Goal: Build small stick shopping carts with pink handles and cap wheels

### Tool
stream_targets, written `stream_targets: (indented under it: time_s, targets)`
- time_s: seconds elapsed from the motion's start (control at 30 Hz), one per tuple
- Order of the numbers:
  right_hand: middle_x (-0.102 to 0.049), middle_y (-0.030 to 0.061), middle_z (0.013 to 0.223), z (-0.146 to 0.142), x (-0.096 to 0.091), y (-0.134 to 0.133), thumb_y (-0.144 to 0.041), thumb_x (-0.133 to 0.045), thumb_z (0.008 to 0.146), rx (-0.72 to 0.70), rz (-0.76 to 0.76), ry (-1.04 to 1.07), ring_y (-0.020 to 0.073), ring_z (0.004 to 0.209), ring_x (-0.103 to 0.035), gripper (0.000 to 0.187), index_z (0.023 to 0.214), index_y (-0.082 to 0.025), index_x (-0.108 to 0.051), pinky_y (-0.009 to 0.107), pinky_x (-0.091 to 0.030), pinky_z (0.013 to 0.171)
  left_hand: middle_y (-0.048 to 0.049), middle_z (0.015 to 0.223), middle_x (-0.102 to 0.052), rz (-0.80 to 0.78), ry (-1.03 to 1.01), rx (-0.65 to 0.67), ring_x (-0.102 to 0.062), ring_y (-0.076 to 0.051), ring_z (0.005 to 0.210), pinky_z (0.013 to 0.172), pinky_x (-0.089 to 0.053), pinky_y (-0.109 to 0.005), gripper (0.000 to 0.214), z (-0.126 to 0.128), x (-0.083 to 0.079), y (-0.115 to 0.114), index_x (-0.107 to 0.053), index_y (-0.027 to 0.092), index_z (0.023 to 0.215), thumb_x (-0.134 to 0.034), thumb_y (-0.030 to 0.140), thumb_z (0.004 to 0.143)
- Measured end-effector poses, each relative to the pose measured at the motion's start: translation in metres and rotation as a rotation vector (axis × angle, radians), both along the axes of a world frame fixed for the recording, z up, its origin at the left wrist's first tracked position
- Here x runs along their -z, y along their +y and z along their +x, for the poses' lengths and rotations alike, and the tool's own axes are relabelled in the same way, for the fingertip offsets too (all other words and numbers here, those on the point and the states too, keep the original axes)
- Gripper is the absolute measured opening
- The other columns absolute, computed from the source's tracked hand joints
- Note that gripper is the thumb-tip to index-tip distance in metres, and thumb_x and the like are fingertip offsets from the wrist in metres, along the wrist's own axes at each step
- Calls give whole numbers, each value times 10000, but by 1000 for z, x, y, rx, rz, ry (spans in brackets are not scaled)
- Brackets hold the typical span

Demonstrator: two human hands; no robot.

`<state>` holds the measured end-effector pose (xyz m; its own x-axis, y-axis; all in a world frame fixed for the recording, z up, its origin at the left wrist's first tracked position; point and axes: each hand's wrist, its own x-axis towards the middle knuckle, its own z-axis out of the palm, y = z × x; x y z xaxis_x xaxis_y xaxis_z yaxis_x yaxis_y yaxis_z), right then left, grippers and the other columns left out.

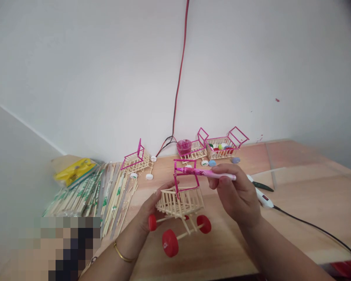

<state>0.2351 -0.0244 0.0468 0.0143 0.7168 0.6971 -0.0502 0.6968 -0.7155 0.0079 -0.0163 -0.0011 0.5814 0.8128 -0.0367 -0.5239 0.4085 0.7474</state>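
My left hand [146, 210] is closed on the left side of a small stick cart [179, 203], raised above the table. The cart has a slatted body of pale wooden sticks, red bottle-cap wheels and an upright handle frame [198, 181] coloured magenta. Between the fingers and thumb of my right hand [236, 191] is a slim pink-and-white paintbrush [204, 173], stained with magenta. Its tip points left and overlaps the handle's left upright; whether it touches cannot be made out. Part of my left hand's fingers is hidden behind the cart.
Three more stick carts, a left one [134, 160], a middle one [196, 150] and a right one [222, 148], stand near the wall. A cup of magenta paint [184, 147] is beside them. Bagged sticks [76, 195] lie left; a white corded tool [263, 198] rests right. A person's blurred part appears lower left.
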Motion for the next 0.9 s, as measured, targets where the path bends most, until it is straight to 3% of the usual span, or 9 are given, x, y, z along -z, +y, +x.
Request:
stream_targets:
  time_s: [0.27, 0.63, 0.9]
  targets:
    - [-565, -7, 761, 2, 0, -1, -239, -504, 947, 61, -15, -72, 111, 665, -531, 150, 1057, -232, -605, 258, -424, 622, -152, 1220, -644, -18, 36, -19, -590, -351, 1145, 985, -419, -505, 679, 1, -3, -3, -521, 176, 1337, -620, 556, 783]
    - [-563, 3, 735, 4, -3, 3, -280, -482, 955, 119, 60, -5, 135, 666, -545, 169, 1071, -225, -592, 292, -447, 637, -175, 1190, -650, -1, 14, 31, -588, -369, 1144, 988, -397, -540, 662, 4, -5, -1, -508, 153, 1341, -575, 547, 813]
    - [-577, 3, 746, 7, -7, 3, -253, -492, 949, 162, 70, -65, 129, 670, -561, 165, 1074, -234, -598, 277, -457, 628, -149, 1158, -671, -28, 67, 9, -616, -352, 1095, 957, -444, -493, 680, 2, -4, -3, -515, 176, 1351, -602, 553, 792]
